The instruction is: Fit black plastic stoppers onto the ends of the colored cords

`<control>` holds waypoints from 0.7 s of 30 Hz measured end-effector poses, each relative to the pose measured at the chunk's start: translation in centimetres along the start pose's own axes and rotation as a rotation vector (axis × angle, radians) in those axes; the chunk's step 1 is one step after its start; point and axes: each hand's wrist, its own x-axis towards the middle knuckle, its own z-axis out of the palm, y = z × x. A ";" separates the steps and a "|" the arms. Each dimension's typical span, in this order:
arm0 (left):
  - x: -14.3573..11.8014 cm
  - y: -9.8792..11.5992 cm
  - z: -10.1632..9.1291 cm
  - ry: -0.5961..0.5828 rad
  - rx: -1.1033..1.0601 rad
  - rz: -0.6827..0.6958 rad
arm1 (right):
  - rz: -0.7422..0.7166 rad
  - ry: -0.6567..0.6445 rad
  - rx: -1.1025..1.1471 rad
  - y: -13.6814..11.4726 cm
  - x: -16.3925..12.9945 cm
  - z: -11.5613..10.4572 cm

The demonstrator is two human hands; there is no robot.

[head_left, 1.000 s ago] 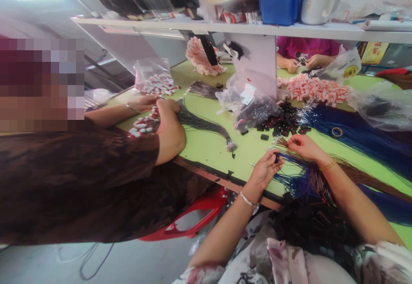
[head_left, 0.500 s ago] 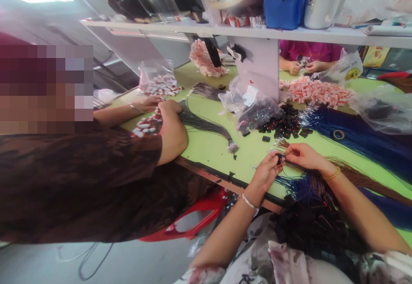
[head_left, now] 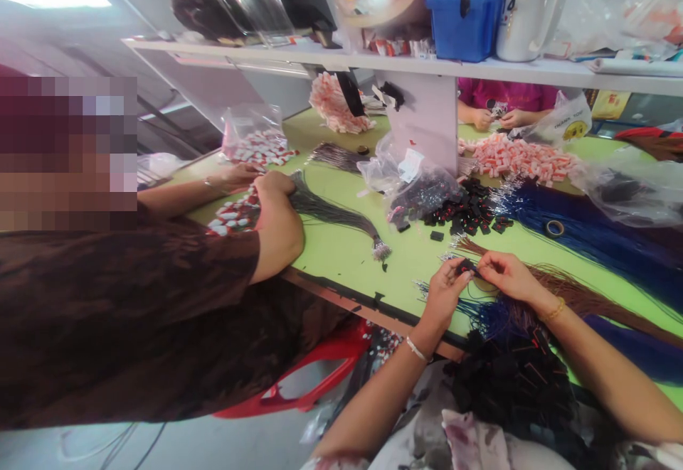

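Note:
Between the fingers of my left hand (head_left: 445,289) is a small black plastic connector (head_left: 466,266) with a bit of red on it. My right hand (head_left: 504,276) pinches a thin wire at the connector's right side; its tip is hidden by the fingers. Just beyond both hands lie brown wires (head_left: 565,289) with silver metal ends. Blue wires (head_left: 488,313) run beneath my hands near the table edge. A pile of black connectors (head_left: 512,377) fills my lap. More loose black connectors (head_left: 474,207) are heaped on the table ahead.
A co-worker's arm (head_left: 280,225) reaches over the green table (head_left: 331,249) at left, near red-and-white connectors (head_left: 235,214) and a grey wire bundle (head_left: 341,207). A tape roll (head_left: 554,228) rests on blue wires. A shelf (head_left: 373,62) with a blue bin (head_left: 463,28) spans above.
The view has shifted a little, so the table sits slightly further left. Both my hands stay at the connector, which has turned and shows more of its red part.

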 end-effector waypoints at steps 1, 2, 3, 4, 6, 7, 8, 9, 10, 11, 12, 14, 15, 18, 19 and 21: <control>-0.1 0.1 0.1 0.015 0.071 0.061 | 0.000 -0.002 0.013 0.0 -0.1 0.1; -0.3 0.2 0.3 0.025 0.148 0.119 | -0.001 -0.001 0.025 0.0 -0.2 0.2; -0.5 0.4 0.3 0.030 0.223 0.171 | -0.004 0.002 0.035 -0.1 -0.3 0.2; -0.7 0.6 0.4 0.029 0.294 0.218 | -0.007 0.005 0.043 -0.2 -0.4 0.3; -1.1 1.0 0.5 0.017 0.405 0.292 | -0.020 0.012 0.060 -0.3 -0.4 0.4; -1.3 1.2 0.5 0.011 0.444 0.319 | -0.026 0.010 0.071 -0.3 -0.4 0.4; -1.4 1.3 0.4 0.003 0.473 0.339 | -0.028 0.002 0.085 -0.3 -0.4 0.4; -1.5 1.3 0.4 -0.001 0.488 0.353 | -0.024 -0.011 0.103 -0.3 -0.3 0.4; -1.6 1.3 0.4 -0.003 0.493 0.361 | -0.017 -0.026 0.123 -0.2 -0.3 0.3; -1.7 1.3 0.4 -0.008 0.492 0.365 | -0.010 -0.040 0.144 -0.2 -0.3 0.3; -1.8 1.2 0.3 -0.014 0.492 0.368 | -0.008 -0.054 0.162 -0.1 -0.3 0.2; -1.9 1.1 0.3 -0.032 0.505 0.379 | -0.021 -0.073 0.192 0.0 -0.3 0.0; -2.0 1.1 0.3 -0.041 0.514 0.386 | -0.033 -0.079 0.202 0.0 -0.3 -0.1; -2.1 1.2 0.5 -0.044 0.504 0.394 | -0.048 -0.100 0.222 0.3 -0.3 -0.2; -2.2 1.3 0.5 -0.039 0.491 0.393 | -0.047 -0.105 0.228 0.3 -0.3 -0.2; -2.3 1.4 0.6 -0.031 0.477 0.392 | -0.052 -0.114 0.240 0.5 -0.3 -0.2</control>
